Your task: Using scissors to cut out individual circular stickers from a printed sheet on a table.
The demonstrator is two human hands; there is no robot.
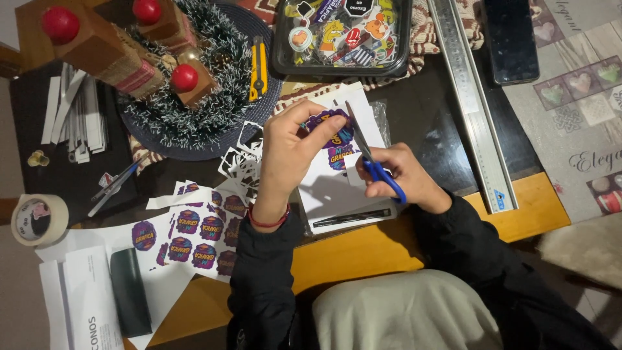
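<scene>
Wooden table (518, 214), pale edge toward the body, dark mat across the middle, strewn with paper work. At top left, tinsel wreath (207, 97) with wooden blocks and red balls; beside it, yellow utility knife (258, 68). At top centre, black tray (343, 39) full of cut stickers. Running down from top centre to right, long metal ruler (476, 110), with dark phone (510, 40) beside it. At far left, roll of tape (37, 219).

Below the left forearm, printed sticker sheet (194, 233), rows of round purple designs, already partly cut away.

In the middle, over white paper, left hand (288, 155), fingers curled, thumb and fingertips pinching a purple sticker piece (330, 133) at its left edge. Piece held just above the sheets, lying to the right of the left hand and up-left of the right.

Right hand (402, 178) closed through the blue handles of scissors (372, 152), apparently gripping firmly. Long axis of the scissors running from lower right, at the handles, to upper left, at the tips; blades pointing away from the body, toward the tray. Blades touching the right edge of the sticker piece, slightly parted as far as can be told. Left hand nearer the piece, holding it; right hand reaching it only through the blades.
</scene>
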